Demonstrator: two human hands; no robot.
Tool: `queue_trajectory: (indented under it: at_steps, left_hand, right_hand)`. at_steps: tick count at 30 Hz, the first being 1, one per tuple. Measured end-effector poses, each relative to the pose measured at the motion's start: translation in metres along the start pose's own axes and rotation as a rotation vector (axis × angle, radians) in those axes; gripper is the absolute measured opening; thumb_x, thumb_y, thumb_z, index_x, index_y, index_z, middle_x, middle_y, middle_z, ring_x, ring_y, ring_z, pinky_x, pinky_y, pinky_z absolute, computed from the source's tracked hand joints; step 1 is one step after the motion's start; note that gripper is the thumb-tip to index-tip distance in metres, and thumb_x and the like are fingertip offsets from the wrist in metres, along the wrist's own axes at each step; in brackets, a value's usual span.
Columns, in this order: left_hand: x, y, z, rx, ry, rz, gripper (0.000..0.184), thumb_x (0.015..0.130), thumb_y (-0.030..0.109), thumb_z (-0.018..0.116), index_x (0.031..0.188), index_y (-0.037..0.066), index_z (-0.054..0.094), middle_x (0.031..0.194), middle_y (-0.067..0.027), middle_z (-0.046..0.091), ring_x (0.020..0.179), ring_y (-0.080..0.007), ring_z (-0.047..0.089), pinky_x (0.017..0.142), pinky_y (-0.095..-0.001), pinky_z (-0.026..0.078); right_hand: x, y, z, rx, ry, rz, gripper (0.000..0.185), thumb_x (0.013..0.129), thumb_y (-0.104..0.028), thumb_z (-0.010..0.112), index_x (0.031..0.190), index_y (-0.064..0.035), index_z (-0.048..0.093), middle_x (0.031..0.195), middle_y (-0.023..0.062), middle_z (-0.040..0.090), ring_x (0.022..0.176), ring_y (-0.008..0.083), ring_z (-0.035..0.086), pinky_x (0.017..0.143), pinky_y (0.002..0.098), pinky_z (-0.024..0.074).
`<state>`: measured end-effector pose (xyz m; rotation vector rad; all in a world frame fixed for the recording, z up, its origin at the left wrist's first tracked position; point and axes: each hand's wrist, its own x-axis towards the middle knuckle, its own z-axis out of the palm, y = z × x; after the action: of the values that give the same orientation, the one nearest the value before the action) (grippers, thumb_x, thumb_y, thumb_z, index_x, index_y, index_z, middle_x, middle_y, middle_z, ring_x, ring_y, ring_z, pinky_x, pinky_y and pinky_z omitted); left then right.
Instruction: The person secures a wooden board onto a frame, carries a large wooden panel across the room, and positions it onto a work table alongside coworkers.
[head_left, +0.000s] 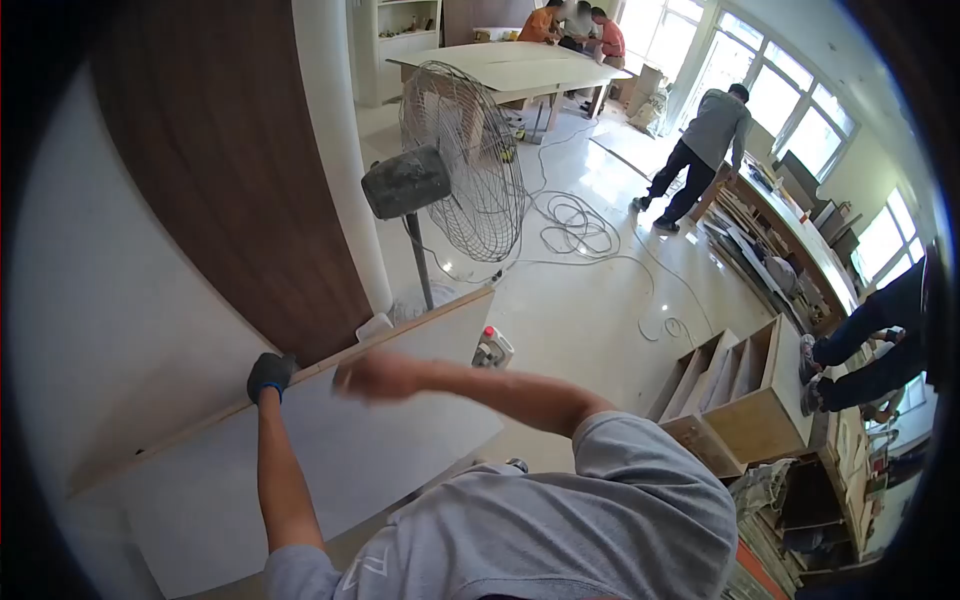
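Note:
My left hand (270, 374), in a dark glove with a blue cuff, is closed over the wood-edged far side of a large white panel (400, 410). The fingertips are hidden behind that edge. Bare and smeared by motion, my right hand (377, 377) hovers over the panel just right of the left. It looks curled, but I cannot make out its fingers or anything in them. Along the panel's far side runs a narrow wooden strip (430, 318), close to the wall.
A black pedestal fan (408, 182) stands beyond the panel, near a plastic jug (492, 347). Loose cable (580, 226) coils across the floor. Wooden shelving (765, 385) is at the right. One person (706, 135) bends at a long bench; several others are about the room.

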<state>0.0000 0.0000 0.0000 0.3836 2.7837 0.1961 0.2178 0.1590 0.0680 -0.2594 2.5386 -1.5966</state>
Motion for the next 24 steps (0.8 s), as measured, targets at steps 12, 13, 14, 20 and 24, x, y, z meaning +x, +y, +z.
queue_trajectory:
  at_steps: [12,13,14,20,24]
  left_hand:
    - [-0.013,-0.002,-0.008,-0.002,0.02,0.006,0.048,0.081,0.048,0.055,0.096,0.004,0.069,0.103,-0.0183,0.066,0.097,-0.0357,0.062,0.082,-0.0442,0.049]
    - [-0.011,-0.003,-0.004,0.003,0.028,0.009,0.048,0.081,0.048,0.055,0.096,0.004,0.069,0.103,-0.0184,0.066,0.097,-0.0357,0.062,0.082,-0.0442,0.049]
    - [-0.011,-0.005,-0.002,0.008,0.036,0.012,0.048,0.081,0.048,0.055,0.097,0.004,0.069,0.103,-0.0184,0.066,0.097,-0.0357,0.063,0.081,-0.0443,0.049]
    - [-0.015,-0.004,-0.004,0.015,0.04,0.015,0.048,0.081,0.048,0.055,0.097,0.005,0.069,0.103,-0.0183,0.065,0.097,-0.0356,0.063,0.081,-0.0445,0.049]
    - [-0.015,-0.005,-0.004,0.005,0.052,0.009,0.048,0.081,0.048,0.055,0.097,0.005,0.069,0.104,-0.0187,0.065,0.097,-0.0358,0.062,0.081,-0.0444,0.049]
  right_hand:
    - [-0.007,-0.075,0.104,0.365,-0.947,-0.226,0.058,0.097,-0.051,0.032,0.118,0.0012,0.049,0.08,0.0132,0.065,0.077,0.0223,0.059,0.071,0.0345,0.0466]
    - [-0.005,-0.071,0.108,0.369,-0.977,-0.216,0.059,0.097,-0.052,0.031,0.114,0.001,0.051,0.08,0.0133,0.065,0.076,0.0223,0.059,0.07,0.0346,0.0466]
    - [-0.004,-0.069,0.112,0.371,-1.007,-0.206,0.06,0.097,-0.054,0.031,0.111,0.0009,0.053,0.081,0.0134,0.065,0.076,0.0222,0.059,0.07,0.0347,0.0467]
    - [-0.008,-0.064,0.124,0.371,-1.047,-0.201,0.065,0.096,-0.056,0.028,0.1,0.0016,0.057,0.083,0.0141,0.063,0.076,0.0221,0.059,0.067,0.0339,0.0471]
    - [-0.007,-0.063,0.125,0.368,-1.085,-0.211,0.067,0.096,-0.057,0.027,0.099,0.0021,0.058,0.085,0.0137,0.062,0.076,0.0219,0.059,0.066,0.0331,0.0473]
